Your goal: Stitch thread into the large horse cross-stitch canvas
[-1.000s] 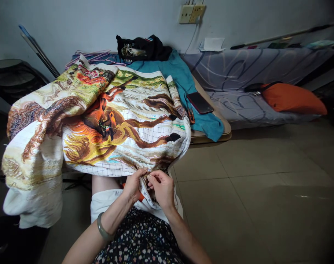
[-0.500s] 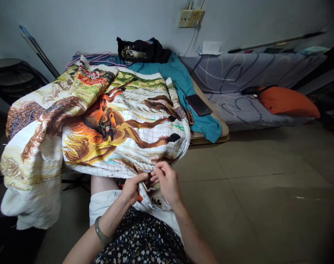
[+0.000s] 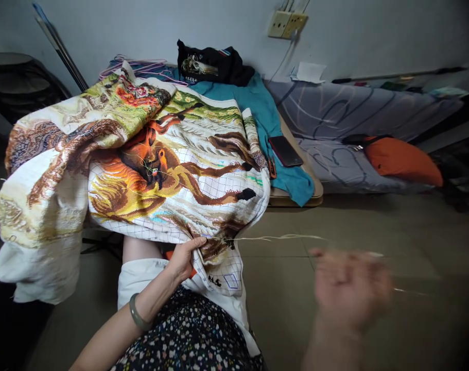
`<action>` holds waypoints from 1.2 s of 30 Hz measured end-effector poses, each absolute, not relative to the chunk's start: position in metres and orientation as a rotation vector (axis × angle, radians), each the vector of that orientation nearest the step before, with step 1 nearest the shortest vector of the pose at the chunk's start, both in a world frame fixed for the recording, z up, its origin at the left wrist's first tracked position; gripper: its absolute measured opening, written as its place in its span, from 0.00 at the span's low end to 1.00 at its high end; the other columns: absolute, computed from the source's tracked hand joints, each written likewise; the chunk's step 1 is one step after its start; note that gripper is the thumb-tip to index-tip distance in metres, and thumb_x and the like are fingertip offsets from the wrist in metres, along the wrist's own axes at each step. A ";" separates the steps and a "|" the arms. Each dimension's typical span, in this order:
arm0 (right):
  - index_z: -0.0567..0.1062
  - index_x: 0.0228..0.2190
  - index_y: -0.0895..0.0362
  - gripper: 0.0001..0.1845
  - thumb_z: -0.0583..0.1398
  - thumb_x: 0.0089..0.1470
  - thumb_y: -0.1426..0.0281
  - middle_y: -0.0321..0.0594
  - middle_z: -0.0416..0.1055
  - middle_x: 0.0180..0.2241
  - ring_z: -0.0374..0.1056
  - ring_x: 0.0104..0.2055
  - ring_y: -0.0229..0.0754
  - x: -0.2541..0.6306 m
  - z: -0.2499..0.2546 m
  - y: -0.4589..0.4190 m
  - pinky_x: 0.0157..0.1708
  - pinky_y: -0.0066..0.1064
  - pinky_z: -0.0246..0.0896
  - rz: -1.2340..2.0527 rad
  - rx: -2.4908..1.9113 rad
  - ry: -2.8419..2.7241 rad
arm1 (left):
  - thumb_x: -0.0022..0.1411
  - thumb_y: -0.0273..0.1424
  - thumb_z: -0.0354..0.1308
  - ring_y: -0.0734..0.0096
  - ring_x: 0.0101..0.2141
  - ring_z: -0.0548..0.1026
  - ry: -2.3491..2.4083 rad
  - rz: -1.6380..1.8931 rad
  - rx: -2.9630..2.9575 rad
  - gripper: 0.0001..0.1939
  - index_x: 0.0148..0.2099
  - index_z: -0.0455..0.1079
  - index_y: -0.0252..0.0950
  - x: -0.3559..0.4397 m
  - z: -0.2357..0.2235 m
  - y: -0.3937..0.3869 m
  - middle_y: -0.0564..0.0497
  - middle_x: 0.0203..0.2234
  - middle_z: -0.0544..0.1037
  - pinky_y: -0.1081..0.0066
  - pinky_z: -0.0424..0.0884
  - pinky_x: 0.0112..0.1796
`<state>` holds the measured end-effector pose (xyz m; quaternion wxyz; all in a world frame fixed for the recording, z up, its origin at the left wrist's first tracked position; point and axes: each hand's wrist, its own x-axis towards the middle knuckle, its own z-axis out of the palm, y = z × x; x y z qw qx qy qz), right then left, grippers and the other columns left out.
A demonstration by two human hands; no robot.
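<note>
A large cross-stitch canvas (image 3: 226, 206), worked with horses in brown, orange and yellow, spreads over the low table and my lap. My left hand (image 3: 183, 260) is closed on its near edge, thumb on top and fingers underneath. From the stitching beside that thumb, a pale yellow thread (image 3: 280, 237) runs out almost straight to the right. At its far end is my right hand (image 3: 352, 288), raised over the floor and blurred by motion, with fingers curled. A needle cannot be made out there. Loose yellow threads lie on the stitched horse.
Behind the canvas are a teal cloth (image 3: 263, 105), a black bundle (image 3: 219, 64) and pink hangers (image 3: 141, 67). A phone (image 3: 285, 151) and an orange-handled tool (image 3: 272, 167) lie at the right. An orange bag (image 3: 404, 159) rests on a grey covered seat (image 3: 330, 159).
My right hand has swung away from the canvas to the right, drawing the pale thread out long. The left hand keeps its hold on the edge. The view has shifted slightly.
</note>
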<state>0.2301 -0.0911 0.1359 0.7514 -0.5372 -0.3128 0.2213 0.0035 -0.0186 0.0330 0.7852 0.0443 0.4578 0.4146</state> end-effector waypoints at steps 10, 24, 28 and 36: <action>0.76 0.37 0.59 0.15 0.54 0.55 0.64 0.35 0.66 0.18 0.58 0.17 0.33 0.127 0.045 -0.064 0.17 0.23 0.53 1.011 -1.621 -1.268 | 0.40 0.26 0.67 0.65 0.24 0.76 0.982 0.868 0.118 0.11 0.29 0.73 0.28 0.002 0.032 -0.020 0.46 0.22 0.78 0.65 0.71 0.35; 0.77 0.37 0.58 0.15 0.54 0.55 0.66 0.38 0.72 0.21 0.66 0.22 0.38 0.127 0.044 -0.057 0.22 0.25 0.59 0.858 -1.650 -1.413 | 0.41 0.26 0.66 0.65 0.23 0.75 0.970 0.844 0.128 0.09 0.28 0.73 0.27 0.001 0.030 -0.020 0.45 0.20 0.78 0.65 0.73 0.33; 0.78 0.35 0.56 0.13 0.54 0.55 0.67 0.41 0.75 0.27 0.69 0.25 0.40 0.127 0.048 -0.052 0.25 0.27 0.60 0.745 -1.664 -1.512 | 0.41 0.26 0.66 0.65 0.23 0.75 0.972 0.859 0.129 0.09 0.28 0.74 0.27 0.002 0.031 -0.019 0.45 0.21 0.78 0.64 0.73 0.33; 0.69 0.31 0.57 0.08 0.53 0.55 0.67 0.33 0.68 0.17 0.60 0.14 0.33 0.111 0.046 -0.055 0.15 0.22 0.54 1.023 -1.659 -1.240 | 0.44 0.31 0.66 0.71 0.16 0.70 0.936 0.852 0.182 0.10 0.25 0.71 0.28 0.003 0.029 -0.019 0.49 0.16 0.74 0.70 0.67 0.20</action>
